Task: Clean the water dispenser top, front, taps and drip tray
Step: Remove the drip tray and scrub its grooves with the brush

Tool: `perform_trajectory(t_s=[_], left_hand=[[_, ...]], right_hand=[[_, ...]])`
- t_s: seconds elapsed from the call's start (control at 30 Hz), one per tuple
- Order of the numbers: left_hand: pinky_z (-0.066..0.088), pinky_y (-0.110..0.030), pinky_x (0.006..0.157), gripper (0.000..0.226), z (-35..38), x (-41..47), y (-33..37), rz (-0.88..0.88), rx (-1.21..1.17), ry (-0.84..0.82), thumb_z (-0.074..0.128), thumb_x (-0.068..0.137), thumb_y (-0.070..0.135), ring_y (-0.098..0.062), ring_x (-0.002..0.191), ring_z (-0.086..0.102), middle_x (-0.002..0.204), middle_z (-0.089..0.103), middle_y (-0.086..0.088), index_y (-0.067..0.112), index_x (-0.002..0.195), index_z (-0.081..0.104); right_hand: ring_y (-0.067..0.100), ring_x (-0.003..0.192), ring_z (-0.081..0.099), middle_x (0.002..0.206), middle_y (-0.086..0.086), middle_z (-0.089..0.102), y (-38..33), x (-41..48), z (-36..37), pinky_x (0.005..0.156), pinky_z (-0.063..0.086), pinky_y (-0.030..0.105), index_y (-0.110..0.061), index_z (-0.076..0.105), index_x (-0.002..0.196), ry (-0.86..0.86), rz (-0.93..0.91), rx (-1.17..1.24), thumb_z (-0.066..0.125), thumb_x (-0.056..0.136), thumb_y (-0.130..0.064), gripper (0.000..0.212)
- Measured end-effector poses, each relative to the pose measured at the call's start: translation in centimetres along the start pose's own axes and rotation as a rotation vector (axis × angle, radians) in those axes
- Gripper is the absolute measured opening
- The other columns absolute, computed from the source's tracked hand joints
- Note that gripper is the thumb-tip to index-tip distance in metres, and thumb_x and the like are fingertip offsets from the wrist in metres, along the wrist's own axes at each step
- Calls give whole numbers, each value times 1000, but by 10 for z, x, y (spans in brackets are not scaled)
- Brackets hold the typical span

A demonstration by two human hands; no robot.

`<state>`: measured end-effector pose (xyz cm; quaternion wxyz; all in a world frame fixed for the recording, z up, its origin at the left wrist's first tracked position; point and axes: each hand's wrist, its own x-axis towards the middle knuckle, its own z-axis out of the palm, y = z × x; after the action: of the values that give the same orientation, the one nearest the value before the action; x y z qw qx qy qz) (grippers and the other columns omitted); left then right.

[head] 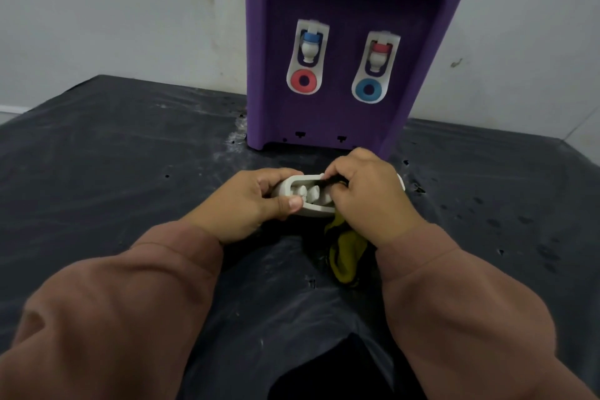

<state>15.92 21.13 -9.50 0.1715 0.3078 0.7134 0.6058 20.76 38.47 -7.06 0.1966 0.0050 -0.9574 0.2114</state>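
Observation:
A purple water dispenser (350,127) stands upright against the wall, with a left tap (310,47) and a right tap (378,57) in its recess. In front of it I hold the grey drip tray (311,204) off the dispenser, above the black sheet. My left hand (256,201) grips the tray's left end, thumb on its near rim. My right hand (367,191) pinches a yellow-green cloth (344,253) and presses a dark fold of it into the tray's right part. The cloth's tail hangs below my right wrist. The tray's right end is hidden behind that hand.
A black plastic sheet (113,172) covers the surface, with white smears and small holes near the dispenser's base. A pale wall (113,10) runs behind. Brown sleeves fill the lower view.

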Motion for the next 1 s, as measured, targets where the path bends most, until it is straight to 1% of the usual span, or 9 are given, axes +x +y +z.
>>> perform_trajectory(t_s=[0.07,0.13,0.27,0.4,0.57,0.7,0.83,0.93,1.0], left_hand=[[51,-23,75,30,0,0,0,5,-7,-12,67,82,16,-15,84,59,105,67,-17,28,109,64],[51,-26,76,32,-1,1,0,0,-4,-11,67,81,19,-17,86,59,106,67,-17,25,112,64],[50,-22,72,31,-2,1,-1,-15,13,-1,63,83,10,-14,81,57,100,67,-13,20,113,63],[50,-17,68,31,-1,1,0,-19,16,21,61,85,5,-4,71,57,94,67,-3,24,110,63],[50,-16,67,33,-2,1,-1,-21,7,30,62,84,6,-4,68,58,88,69,5,33,103,63],[50,-19,69,33,-3,2,-2,-23,7,23,63,84,9,-7,69,58,90,69,2,35,103,64],[50,-18,68,32,-4,2,-2,-23,3,9,61,85,7,-6,71,57,94,69,1,31,107,64],[49,-16,66,31,-3,2,0,-11,0,8,60,86,6,-2,67,57,89,68,4,29,106,63],[49,-16,66,30,-4,1,-1,-12,2,11,60,86,6,-4,66,56,86,67,4,29,106,63]], right_hand=[[14,82,52,93,-2,54,-6,-3,0,68,38,20,-12,64,95,13,-39,23,57,79,-6,19],[9,88,50,96,-5,55,-12,-7,-1,76,36,18,-13,58,102,4,-86,88,58,78,-8,25],[18,83,56,91,4,61,-10,-6,4,72,36,20,-9,65,90,12,-197,25,55,79,-5,16],[21,86,56,97,7,58,4,2,2,69,35,20,-9,70,94,-13,-76,-93,53,82,0,22],[24,89,55,98,9,59,13,7,-4,70,37,23,-10,71,95,-51,-52,-142,53,80,2,27],[25,86,56,96,9,59,19,8,-6,68,39,25,-9,71,94,-22,-36,-147,51,78,4,29],[26,83,57,94,10,59,21,8,-5,70,47,33,-9,72,92,-2,-38,-138,51,77,7,30],[26,82,57,93,8,59,22,7,-4,70,49,36,-11,72,91,20,-24,-137,50,77,7,32],[25,82,56,94,7,59,22,8,-4,70,49,34,-11,71,91,23,-14,-138,49,77,8,32]])
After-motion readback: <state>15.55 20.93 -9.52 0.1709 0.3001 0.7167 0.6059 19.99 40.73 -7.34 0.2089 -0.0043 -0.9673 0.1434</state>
